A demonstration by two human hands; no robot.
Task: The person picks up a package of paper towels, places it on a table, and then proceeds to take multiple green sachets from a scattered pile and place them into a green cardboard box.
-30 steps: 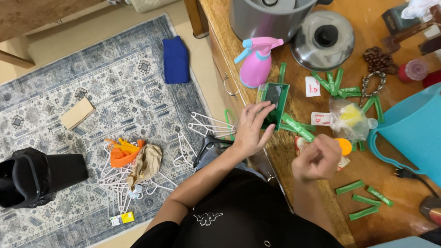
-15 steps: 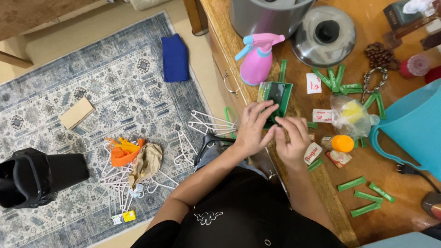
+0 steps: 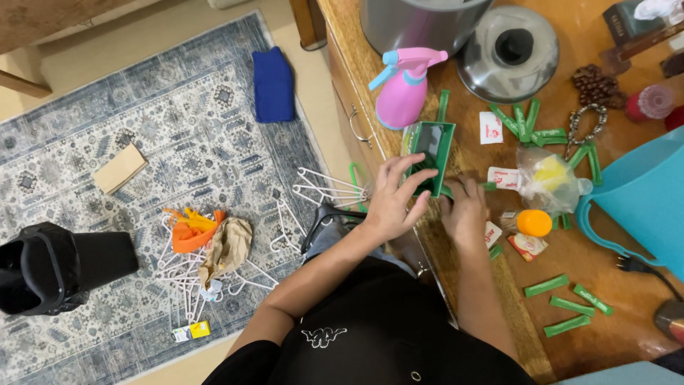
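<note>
Head view: looks straight down on a wooden table (image 3: 499, 299) edge, with a patterned rug (image 3: 142, 171) on the floor to the left.
Green box: a small open-topped rectangular box (image 3: 430, 153), green walls, dark inside, tipped on its side so the opening faces the camera. It lies on the table near the front edge, just below the pink spray bottle (image 3: 404, 89).
Left hand: the left hand (image 3: 393, 199) grasps the green box from the left, fingers spread over its left wall and lower rim.
Right hand: the right hand (image 3: 467, 210) rests just right of the box's lower end, fingers curled down on the table; whether it grips anything cannot be told.
Green sachets: narrow green stick packets lie scattered, one group (image 3: 531, 125) above right of the box, another (image 3: 566, 303) near the front right.
Nearby items: a clear bag with yellow contents (image 3: 548, 178), an orange round object (image 3: 534, 223), a steel pot lid (image 3: 508, 53) and a teal plastic tub (image 3: 641, 196).
Floor: white hangers (image 3: 320, 189), a blue cloth (image 3: 273, 84), a black bin (image 3: 50, 267).
</note>
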